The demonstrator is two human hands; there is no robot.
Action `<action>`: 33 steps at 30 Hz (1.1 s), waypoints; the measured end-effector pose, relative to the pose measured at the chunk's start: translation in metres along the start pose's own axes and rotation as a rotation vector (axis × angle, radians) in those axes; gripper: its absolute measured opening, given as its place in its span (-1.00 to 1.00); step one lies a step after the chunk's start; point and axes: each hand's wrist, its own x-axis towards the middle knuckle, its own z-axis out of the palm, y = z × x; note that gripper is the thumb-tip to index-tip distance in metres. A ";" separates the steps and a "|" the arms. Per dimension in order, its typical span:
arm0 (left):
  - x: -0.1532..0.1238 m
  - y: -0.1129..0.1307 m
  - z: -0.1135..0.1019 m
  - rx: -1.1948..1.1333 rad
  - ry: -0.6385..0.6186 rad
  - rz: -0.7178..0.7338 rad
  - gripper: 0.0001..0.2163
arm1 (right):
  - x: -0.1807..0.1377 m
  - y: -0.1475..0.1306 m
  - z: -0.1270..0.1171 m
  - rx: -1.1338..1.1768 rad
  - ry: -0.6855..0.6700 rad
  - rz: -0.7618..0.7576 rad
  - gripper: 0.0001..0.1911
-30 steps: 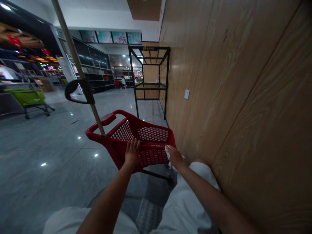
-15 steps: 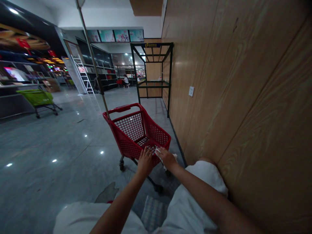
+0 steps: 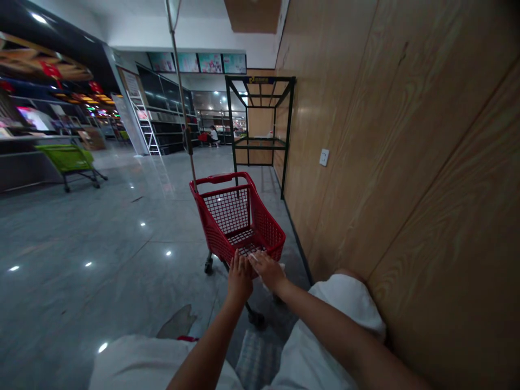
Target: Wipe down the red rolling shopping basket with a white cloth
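The right grip [image 3: 268, 270] hides the white cloth [image 3: 283, 266] (mostly).

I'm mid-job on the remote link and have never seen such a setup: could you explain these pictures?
There's no machine here, just two bare hands. One camera, worn on their owner's head, looks forward and down. A red shopping cart stands on the grey floor, its handle at the far end. The left hand rests on its near rim, seemingly holding nothing. The right hand, beside it, holds a white cloth. A wooden wall is on the right.
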 end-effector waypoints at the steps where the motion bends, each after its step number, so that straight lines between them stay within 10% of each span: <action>1: -0.002 -0.005 -0.001 -0.001 0.004 0.023 -0.49 | -0.001 0.010 -0.002 -0.016 -0.010 -0.003 -0.54; 8: -0.005 -0.005 0.003 -0.081 -0.034 0.006 -0.30 | -0.014 0.082 -0.018 -0.109 0.008 0.223 -0.43; 16: -0.006 -0.005 0.000 -0.129 -0.071 -0.018 -0.24 | -0.010 -0.006 0.018 0.070 0.059 0.047 -0.42; 26: -0.009 -0.004 -0.003 -0.081 -0.034 0.040 -0.23 | -0.015 0.078 -0.021 0.073 0.007 0.209 -0.43; 33: -0.013 0.009 0.006 -0.111 0.038 -0.010 -0.20 | -0.013 0.006 0.005 0.116 0.031 0.132 -0.39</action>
